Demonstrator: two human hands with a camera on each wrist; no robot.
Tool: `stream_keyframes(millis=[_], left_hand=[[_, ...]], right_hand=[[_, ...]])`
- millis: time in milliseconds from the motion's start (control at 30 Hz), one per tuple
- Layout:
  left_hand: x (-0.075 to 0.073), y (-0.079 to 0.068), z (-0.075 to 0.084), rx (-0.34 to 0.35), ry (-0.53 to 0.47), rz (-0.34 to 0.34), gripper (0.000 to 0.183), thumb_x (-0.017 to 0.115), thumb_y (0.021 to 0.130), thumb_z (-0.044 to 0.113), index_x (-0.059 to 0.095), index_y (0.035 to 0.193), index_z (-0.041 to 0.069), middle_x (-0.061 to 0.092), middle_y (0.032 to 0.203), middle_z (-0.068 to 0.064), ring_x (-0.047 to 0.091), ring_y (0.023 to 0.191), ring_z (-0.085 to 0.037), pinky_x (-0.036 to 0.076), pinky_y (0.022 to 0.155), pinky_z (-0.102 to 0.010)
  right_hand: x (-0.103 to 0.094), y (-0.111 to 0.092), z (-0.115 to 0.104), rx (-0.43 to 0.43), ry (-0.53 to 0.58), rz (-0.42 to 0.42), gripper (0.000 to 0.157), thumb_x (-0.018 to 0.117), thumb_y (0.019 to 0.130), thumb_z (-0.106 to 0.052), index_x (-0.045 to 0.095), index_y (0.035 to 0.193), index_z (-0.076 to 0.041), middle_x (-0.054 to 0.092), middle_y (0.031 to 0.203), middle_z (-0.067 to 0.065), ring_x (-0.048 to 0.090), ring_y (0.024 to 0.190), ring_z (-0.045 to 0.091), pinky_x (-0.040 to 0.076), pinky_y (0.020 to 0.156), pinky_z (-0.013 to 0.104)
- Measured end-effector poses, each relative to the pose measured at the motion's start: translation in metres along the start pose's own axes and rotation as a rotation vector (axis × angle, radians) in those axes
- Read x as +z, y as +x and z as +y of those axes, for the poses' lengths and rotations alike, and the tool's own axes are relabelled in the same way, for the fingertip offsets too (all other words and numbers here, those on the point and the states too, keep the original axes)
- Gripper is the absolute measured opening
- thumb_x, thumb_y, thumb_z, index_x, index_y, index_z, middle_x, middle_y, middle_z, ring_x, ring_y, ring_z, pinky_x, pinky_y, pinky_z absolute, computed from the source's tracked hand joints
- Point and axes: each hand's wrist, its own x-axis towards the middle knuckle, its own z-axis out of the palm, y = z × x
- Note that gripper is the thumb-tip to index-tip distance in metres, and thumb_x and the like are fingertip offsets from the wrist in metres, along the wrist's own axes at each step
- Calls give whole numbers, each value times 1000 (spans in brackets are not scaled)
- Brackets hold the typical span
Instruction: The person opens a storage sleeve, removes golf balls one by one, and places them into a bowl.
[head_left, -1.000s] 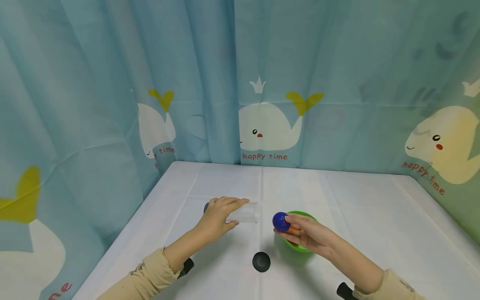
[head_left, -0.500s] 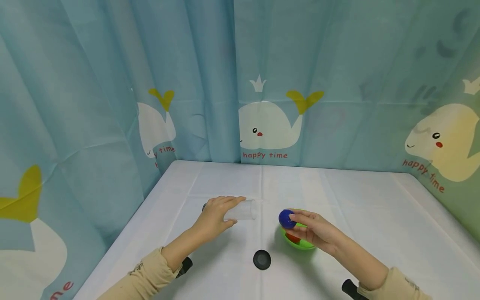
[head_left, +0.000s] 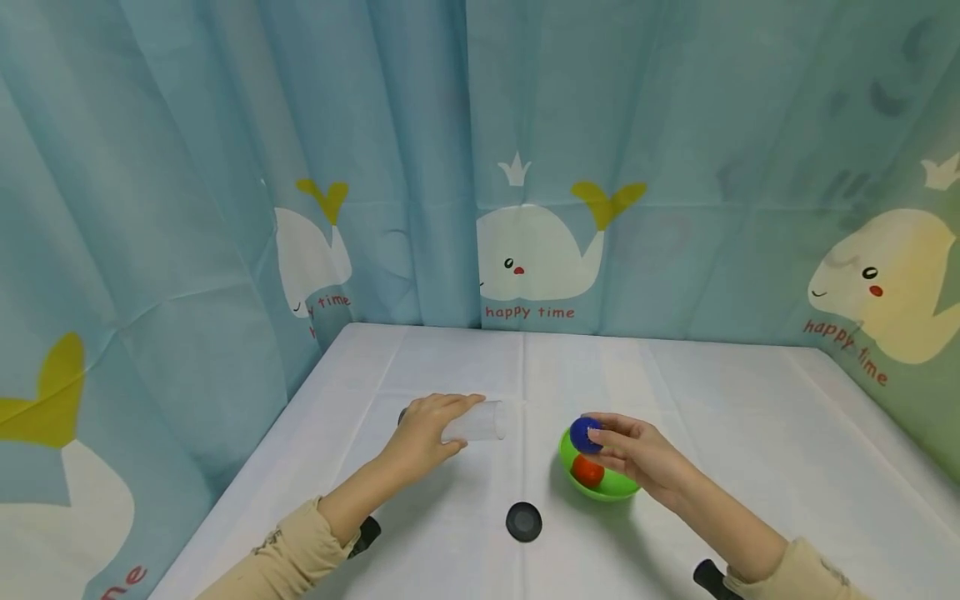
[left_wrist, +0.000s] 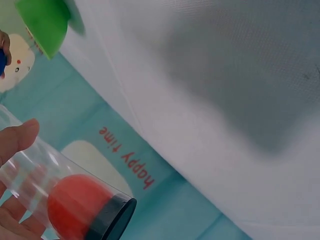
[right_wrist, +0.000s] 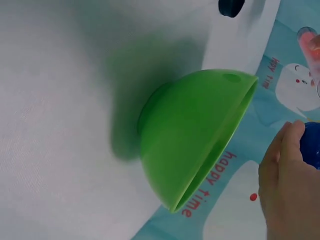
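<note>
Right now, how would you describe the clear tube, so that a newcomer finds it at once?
Above the white table, find the left hand. It grips the clear tube sideways. Unlike the green bowl, it is transparent, with a red ball inside near its black end.

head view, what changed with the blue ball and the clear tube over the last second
The right hand carried the blue ball rightward, farther from the clear tube; it now shows against the green bowl, leaving the orange-red ball inside the bowl more visible. The left hand and the tube shifted slightly left. Neither hand let go or took hold of anything; the black disc stayed put.
</note>
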Motion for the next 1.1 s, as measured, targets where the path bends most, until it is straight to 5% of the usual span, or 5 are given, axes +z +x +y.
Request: stream_keyframes(millis=[233,600,867,1100], left_hand=[[3,-1,-2,7,2,-3,63,78,74,6,55,132,16,62,124,-8,54,119,-31,38,98,-57],[8,-3,-4,-10,-5,14,61,78,74,6,56,130,15,64,121,-8,56,115,-32,39,97,-56],[9,-4,-4,-18,1,16,62,78,73,7,56,131,15,64,121,-8,57,115,-31,41,96,-55],[8,-6,-6,-17,-4,0,62,78,74,9,55,131,16,63,123,-7,57,115,-31,42,96,-54]], right_hand=[[7,-7,4,-116,-403,138,51,67,88,-22,51,131,1,57,126,19,63,103,21,54,88,32],[-4,-6,7,-591,-846,137,39,73,78,-2,60,114,6,64,109,18,64,89,20,57,77,31],[-12,-3,7,-633,-933,137,39,74,77,1,60,113,5,64,109,17,65,91,26,57,75,33],[-10,-1,11,-673,-1240,180,40,76,73,0,63,110,3,64,104,9,65,86,20,56,72,27]])
